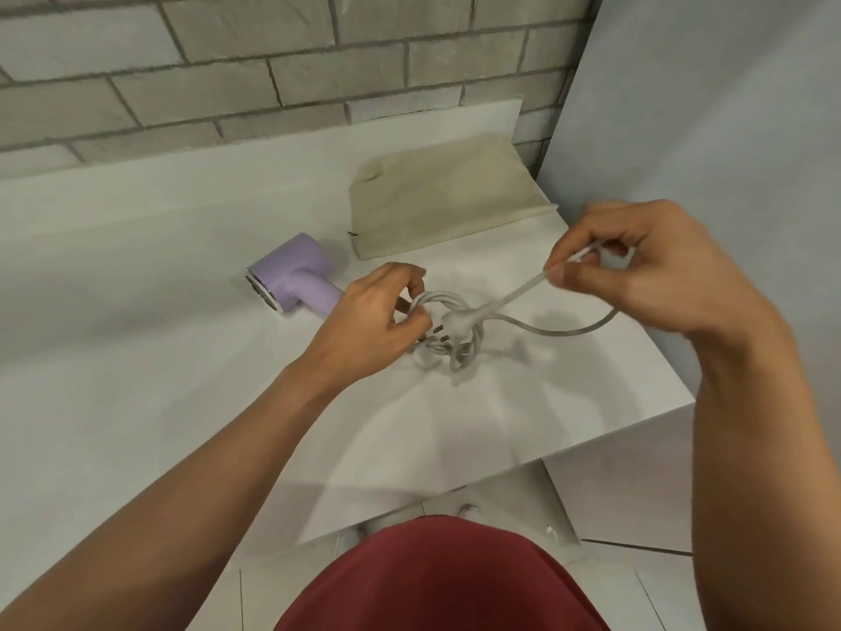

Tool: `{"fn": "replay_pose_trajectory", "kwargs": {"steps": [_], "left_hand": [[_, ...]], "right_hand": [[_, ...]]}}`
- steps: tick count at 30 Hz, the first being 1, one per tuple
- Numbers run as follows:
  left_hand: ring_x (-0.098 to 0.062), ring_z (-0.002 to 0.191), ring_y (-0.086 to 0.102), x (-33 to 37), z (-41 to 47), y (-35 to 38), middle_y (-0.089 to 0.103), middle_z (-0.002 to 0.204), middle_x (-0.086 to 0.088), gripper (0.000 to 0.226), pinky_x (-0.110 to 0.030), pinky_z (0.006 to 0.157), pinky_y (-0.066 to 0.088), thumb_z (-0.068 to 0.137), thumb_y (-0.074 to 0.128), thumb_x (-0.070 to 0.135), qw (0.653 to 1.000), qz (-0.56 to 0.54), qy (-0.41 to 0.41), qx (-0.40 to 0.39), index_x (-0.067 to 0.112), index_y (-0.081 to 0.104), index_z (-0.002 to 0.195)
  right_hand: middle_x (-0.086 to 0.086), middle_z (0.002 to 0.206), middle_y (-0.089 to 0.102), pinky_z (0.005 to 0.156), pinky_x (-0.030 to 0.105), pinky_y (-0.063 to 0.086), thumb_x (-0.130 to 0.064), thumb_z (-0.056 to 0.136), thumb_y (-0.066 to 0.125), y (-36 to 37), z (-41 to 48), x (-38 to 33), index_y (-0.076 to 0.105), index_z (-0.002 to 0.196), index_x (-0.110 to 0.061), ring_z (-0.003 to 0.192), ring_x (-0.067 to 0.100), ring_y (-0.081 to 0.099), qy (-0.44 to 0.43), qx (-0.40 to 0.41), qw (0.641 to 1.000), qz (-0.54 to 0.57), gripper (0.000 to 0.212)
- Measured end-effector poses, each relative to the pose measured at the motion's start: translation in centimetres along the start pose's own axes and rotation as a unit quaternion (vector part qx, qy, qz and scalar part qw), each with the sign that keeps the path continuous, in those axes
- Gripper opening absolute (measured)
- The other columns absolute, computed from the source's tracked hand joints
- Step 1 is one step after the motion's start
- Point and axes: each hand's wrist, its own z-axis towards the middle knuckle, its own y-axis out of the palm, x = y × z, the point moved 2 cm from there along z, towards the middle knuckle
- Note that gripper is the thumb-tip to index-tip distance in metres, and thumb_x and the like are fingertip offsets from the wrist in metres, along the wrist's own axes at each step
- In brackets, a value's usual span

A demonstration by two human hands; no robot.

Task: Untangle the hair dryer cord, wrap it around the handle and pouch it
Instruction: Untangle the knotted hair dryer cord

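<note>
**q:** why are you holding the cord in two places instead of just yanking one end?

**me:** because the knot only tightens if i yank. my left hand is closed around the bundle of loops in the cord, pinning the tangle just above the counter so it can't slide. my right hand pinches a single strand between thumb and fingers and holds it up and off to the right. that keeps one line taut, so i can see where it runs through the mess.

**q:** where's the plug in all that?

**me:** the plug sits right in the middle of the knot, prongs pointing toward my left hand. looks like it has to come back out through a loop, which is my guess at the next bit.

**q:** and the dryer itself?

**me:** the hair dryer is lying on the counter just past my left hand, handle pointing toward the tangle. my hand hides the spot where the cord meets it, so i can't say how that end lies. the pouch is flat on the counter behind it all, near the wall, out of the way until the wrapping is done. nothing is wrapped yet.
</note>
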Motion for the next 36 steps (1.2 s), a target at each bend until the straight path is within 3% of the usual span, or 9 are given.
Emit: {"fn": "replay_pose_trajectory", "kwargs": {"steps": [3, 7, 10, 15, 19, 25, 28, 31, 36], "left_hand": [[-0.006, 0.080, 0.070, -0.3, -0.5, -0.3, 0.074, 0.094, 0.011, 0.008, -0.039, 0.069, 0.059, 0.093, 0.063, 0.025, 0.999, -0.018, -0.026, -0.019, 0.025, 0.055, 0.094], [-0.009, 0.070, 0.068, -0.9, -1.4, -0.5, 0.078, 0.085, 0.016, 0.011, -0.025, 0.065, 0.051, 0.099, 0.065, 0.024, 0.995, -0.039, -0.038, -0.087, 0.030, 0.055, 0.102], [-0.003, 0.079, 0.068, -1.1, -2.1, -0.7, 0.076, 0.088, 0.021, 0.020, -0.010, 0.069, 0.046, 0.099, 0.068, 0.028, 0.991, -0.040, -0.048, -0.122, 0.034, 0.068, 0.118], [-0.012, 0.096, 0.072, -1.0, -2.8, -1.3, 0.078, 0.101, 0.011, 0.019, -0.039, 0.089, 0.056, 0.099, 0.069, 0.027, 0.986, -0.082, -0.048, -0.136, 0.033, 0.076, 0.116], [-0.010, 0.093, 0.070, -0.7, -3.1, -1.8, 0.076, 0.096, 0.017, 0.022, -0.038, 0.087, 0.056, 0.096, 0.073, 0.025, 0.989, -0.086, -0.034, -0.114, 0.034, 0.077, 0.116], [-0.008, 0.087, 0.070, 0.1, -3.4, -2.4, 0.076, 0.101, 0.018, 0.027, -0.028, 0.077, 0.056, 0.095, 0.074, 0.013, 0.994, -0.071, 0.032, -0.071, 0.029, 0.078, 0.116], [-0.004, 0.099, 0.072, 0.7, -4.1, -2.4, 0.077, 0.113, 0.011, 0.025, -0.029, 0.083, 0.058, 0.094, 0.074, 0.009, 0.994, -0.024, 0.100, -0.040, 0.021, 0.079, 0.116], [-0.008, 0.100, 0.071, 1.0, -5.0, -2.2, 0.077, 0.115, 0.004, 0.025, -0.024, 0.084, 0.056, 0.092, 0.074, 0.003, 0.985, 0.040, 0.169, 0.004, 0.015, 0.081, 0.113], [-0.012, 0.097, 0.072, 0.6, -6.3, -1.6, 0.076, 0.115, -0.005, 0.027, -0.014, 0.089, 0.051, 0.090, 0.073, -0.001, 0.969, 0.095, 0.223, 0.055, 0.009, 0.079, 0.114]], "right_hand": [[-0.011, 0.078, 0.068, 0.063, 0.008, 0.037, -0.014, 0.087, 0.082, -1.1, 0.1, 1.4, 0.078, 0.083, -0.027, 0.065, 0.001, 0.050, 0.026, 0.088, 0.995, 0.037, 0.014], [-0.012, 0.079, 0.070, 0.064, 0.020, 0.042, -0.026, 0.092, 0.077, 0.8, 1.0, 4.2, 0.078, 0.092, -0.031, 0.066, 0.009, 0.053, 0.083, 0.162, 0.983, 0.033, 0.004], [-0.016, 0.088, 0.070, 0.065, 0.008, 0.040, -0.025, 0.095, 0.075, 3.5, 1.5, 7.0, 0.078, 0.093, -0.034, 0.068, 0.001, 0.055, 0.122, 0.134, 0.983, 0.007, 0.010], [-0.013, 0.106, 0.072, 0.074, 0.008, 0.041, -0.031, 0.097, 0.073, 7.3, 1.9, 11.2, 0.075, 0.085, -0.044, 0.088, -0.004, 0.062, 0.208, 0.029, 0.977, 0.047, 0.018], [-0.006, 0.101, 0.066, 0.072, 0.005, 0.037, -0.031, 0.100, 0.070, 10.1, 2.2, 12.8, 0.077, 0.096, -0.037, 0.096, 0.010, 0.062, 0.213, -0.031, 0.976, -0.033, 0.010], [0.008, 0.139, 0.056, 0.102, 0.045, 0.049, -0.036, 0.101, 0.067, 11.9, 2.4, 11.9, 0.066, 0.139, -0.020, 0.129, 0.034, 0.052, 0.230, -0.106, 0.939, -0.231, 0.042], [-0.011, 0.119, 0.072, 0.090, 0.029, 0.048, -0.045, 0.102, 0.063, 11.1, 1.6, 8.5, 0.075, 0.121, -0.032, 0.111, 0.011, 0.066, 0.184, -0.028, 0.981, -0.052, 0.026], [-0.017, 0.100, 0.079, 0.083, 0.024, 0.051, -0.066, 0.095, 0.060, 11.1, 0.2, 5.5, 0.079, 0.105, -0.038, 0.090, 0.001, 0.074, 0.220, -0.142, 0.947, 0.187, 0.035], [0.009, 0.115, 0.079, 0.091, 0.030, 0.059, -0.022, 0.098, 0.075, 12.3, -1.1, 4.7, 0.068, 0.135, -0.030, 0.104, 0.027, 0.077, 0.240, -0.203, 0.871, 0.378, 0.039]]}}
